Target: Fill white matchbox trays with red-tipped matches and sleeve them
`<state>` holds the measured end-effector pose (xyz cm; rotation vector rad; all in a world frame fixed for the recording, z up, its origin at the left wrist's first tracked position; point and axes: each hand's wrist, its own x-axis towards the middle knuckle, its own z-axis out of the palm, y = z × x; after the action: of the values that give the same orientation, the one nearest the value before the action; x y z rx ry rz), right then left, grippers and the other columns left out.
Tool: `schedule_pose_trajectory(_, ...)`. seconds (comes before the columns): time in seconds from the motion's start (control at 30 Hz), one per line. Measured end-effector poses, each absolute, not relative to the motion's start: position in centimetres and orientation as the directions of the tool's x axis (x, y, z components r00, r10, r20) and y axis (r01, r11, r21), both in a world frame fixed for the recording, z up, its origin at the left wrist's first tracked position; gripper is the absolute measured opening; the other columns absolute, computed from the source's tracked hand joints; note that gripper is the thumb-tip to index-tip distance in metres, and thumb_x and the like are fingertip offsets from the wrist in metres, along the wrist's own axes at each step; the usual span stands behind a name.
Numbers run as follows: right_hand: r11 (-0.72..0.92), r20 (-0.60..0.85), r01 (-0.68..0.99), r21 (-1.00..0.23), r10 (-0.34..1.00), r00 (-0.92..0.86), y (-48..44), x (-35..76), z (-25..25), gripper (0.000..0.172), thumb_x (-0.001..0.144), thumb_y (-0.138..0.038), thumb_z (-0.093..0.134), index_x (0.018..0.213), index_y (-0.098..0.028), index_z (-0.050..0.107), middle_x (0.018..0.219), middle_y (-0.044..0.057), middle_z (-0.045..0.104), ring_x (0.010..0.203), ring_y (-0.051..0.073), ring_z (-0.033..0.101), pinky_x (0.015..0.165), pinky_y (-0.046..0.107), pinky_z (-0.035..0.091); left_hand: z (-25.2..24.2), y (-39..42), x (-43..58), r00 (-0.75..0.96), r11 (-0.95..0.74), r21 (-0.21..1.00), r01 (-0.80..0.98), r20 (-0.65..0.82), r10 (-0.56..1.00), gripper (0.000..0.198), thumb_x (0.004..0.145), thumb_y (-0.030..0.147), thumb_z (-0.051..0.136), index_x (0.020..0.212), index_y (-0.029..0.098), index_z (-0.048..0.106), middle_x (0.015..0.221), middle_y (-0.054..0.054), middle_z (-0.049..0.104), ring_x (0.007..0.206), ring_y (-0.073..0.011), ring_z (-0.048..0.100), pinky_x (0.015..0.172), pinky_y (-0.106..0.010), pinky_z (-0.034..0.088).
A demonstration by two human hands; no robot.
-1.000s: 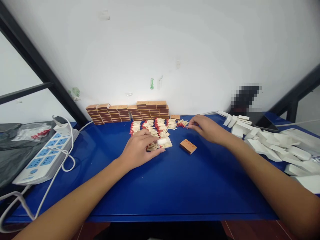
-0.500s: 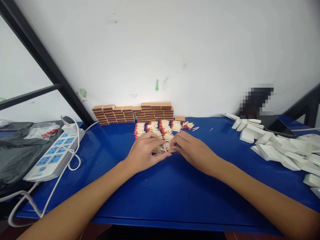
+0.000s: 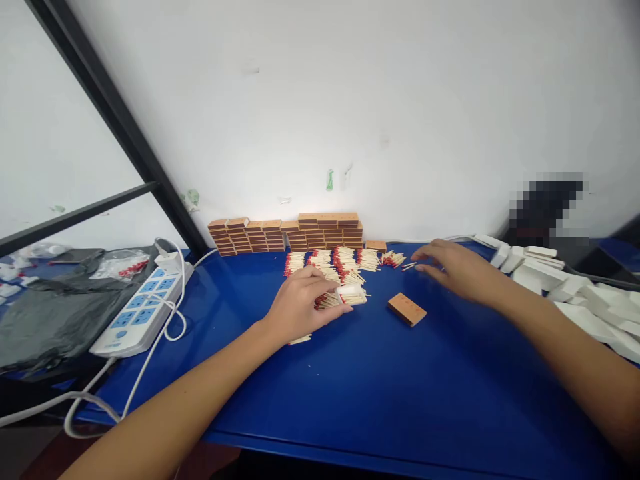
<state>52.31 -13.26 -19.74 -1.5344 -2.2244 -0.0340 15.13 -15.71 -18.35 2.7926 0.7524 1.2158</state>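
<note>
My left hand (image 3: 300, 303) rests on the blue table (image 3: 380, 393), its fingers curled round a small white tray of matches (image 3: 353, 295) at the front of the match heap. A brown matchbox sleeve (image 3: 407, 309) lies flat just right of that tray. My right hand (image 3: 457, 270) hovers low over the table farther right, fingers stretched toward a few loose matches (image 3: 409, 266). Bundles of red-tipped matches (image 3: 340, 261) lie in rows behind the left hand.
Stacks of brown matchboxes (image 3: 293, 232) line the white wall. White inner trays (image 3: 565, 287) are piled at the right. A white power strip (image 3: 145, 310) with cables and grey plastic bags (image 3: 50, 313) sit at the left. A black bar slants up at the left.
My right hand has left the tray it touched beside my left hand and swung out right toward the loose matches. The brown sleeve is uncovered again. The camera has turned left.
</note>
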Motion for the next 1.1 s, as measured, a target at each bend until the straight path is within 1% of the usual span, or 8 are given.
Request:
schedule_pose_trajectory(0.23,0.371,0.31,0.89,-0.265,0.907,-0.286,-12.6,53.0,-20.9,0.021,0.09,-0.036,0.056,0.088,-0.023,0.071,0.094,0.012,0.07,0.089,0.029,0.066,0.082,0.044,0.053,-18.1,-15.1,14.7,0.586,-0.879,0.172,0.444,0.686,0.43,0.034,0.089,0.047,0.078,0.104,0.017,0.077,0.086,-0.009,0.074,0.087,-0.0227,0.068,0.077,-0.037,0.058)
schedule_pose_trajectory(0.37,0.375,0.352,0.883,-0.282,0.897,-0.268,-12.8,52.6,-20.6,0.022,0.091,-0.039,0.056,0.095,-0.023,0.07,0.096,0.011,0.07,0.089,0.028,0.065,0.083,0.044,0.053,-18.1,-14.7,14.5,0.593,-0.88,0.169,0.444,0.681,0.43,0.034,0.089,0.048,0.078,0.103,0.017,0.077,0.087,-0.008,0.074,0.087,-0.0221,0.067,0.077,-0.037,0.059)
schedule_pose_trajectory(0.47,0.371,0.36,0.886,-0.277,0.895,-0.262,-12.7,52.6,-20.5,0.026,0.091,-0.041,0.057,0.101,-0.022,0.071,0.1,0.012,0.07,0.095,0.03,0.065,0.088,0.046,0.052,-18.1,-14.6,14.4,0.597,-0.876,0.159,0.456,0.675,0.433,0.033,0.089,0.047,0.078,0.102,0.017,0.076,0.087,-0.008,0.074,0.088,-0.0226,0.066,0.078,-0.037,0.059)
schedule_pose_trajectory(0.57,0.371,0.32,0.887,-0.276,0.905,-0.28,-12.8,52.5,-20.4,0.025,0.092,-0.04,0.054,0.095,-0.022,0.071,0.098,0.012,0.069,0.095,0.03,0.064,0.089,0.046,0.051,-17.9,-14.6,14.3,0.591,-0.879,0.135,0.457,0.693,0.413,0.032,0.09,0.045,0.078,0.102,0.016,0.076,0.089,-0.009,0.075,0.089,-0.0228,0.067,0.078,-0.038,0.059)
schedule_pose_trajectory(0.77,0.376,0.289,0.888,-0.265,0.91,-0.299,-13.0,52.1,-20.4,0.025,0.094,-0.038,0.051,0.087,-0.022,0.069,0.094,0.012,0.067,0.091,0.028,0.063,0.082,0.042,0.051,-17.7,-14.5,14.3,0.588,-0.876,0.123,0.466,0.698,0.41,0.03,0.089,0.045,0.078,0.099,0.017,0.075,0.087,-0.008,0.075,0.087,-0.0227,0.067,0.078,-0.038,0.059)
schedule_pose_trajectory(0.9,0.36,0.284,0.903,-0.234,0.914,-0.291,-12.6,52.9,-20.9,0.023,0.094,-0.035,0.048,0.086,-0.021,0.066,0.094,0.012,0.066,0.092,0.028,0.063,0.084,0.043,0.051,-17.9,-14.4,14.3,0.599,-0.882,0.115,0.458,0.693,0.402,0.029,0.089,0.043,0.079,0.1,0.016,0.075,0.085,-0.007,0.075,0.089,-0.023,0.068,0.079,-0.038,0.058)
schedule_pose_trajectory(1.0,0.353,0.323,0.908,-0.227,0.907,-0.272,-12.3,53.4,-21.2,0.022,0.093,-0.036,0.05,0.093,-0.021,0.066,0.098,0.013,0.066,0.094,0.03,0.062,0.086,0.044,0.051,-18.0,-14.4,14.4,0.602,-0.889,0.104,0.446,0.7,0.384,0.031,0.09,0.045,0.078,0.102,0.016,0.075,0.087,-0.008,0.076,0.089,-0.0227,0.067,0.079,-0.037,0.058)
schedule_pose_trajectory(1.1,0.362,0.352,0.901,-0.239,0.897,-0.267,-12.1,53.5,-21.3,0.025,0.094,-0.041,0.053,0.104,-0.022,0.067,0.102,0.013,0.067,0.095,0.029,0.063,0.088,0.045,0.052,-18.1,-14.4,14.4,0.599,-0.887,0.103,0.45,0.702,0.385,0.034,0.09,0.047,0.077,0.104,0.016,0.075,0.088,-0.008,0.076,0.089,-0.0229,0.067,0.078,-0.037,0.058)
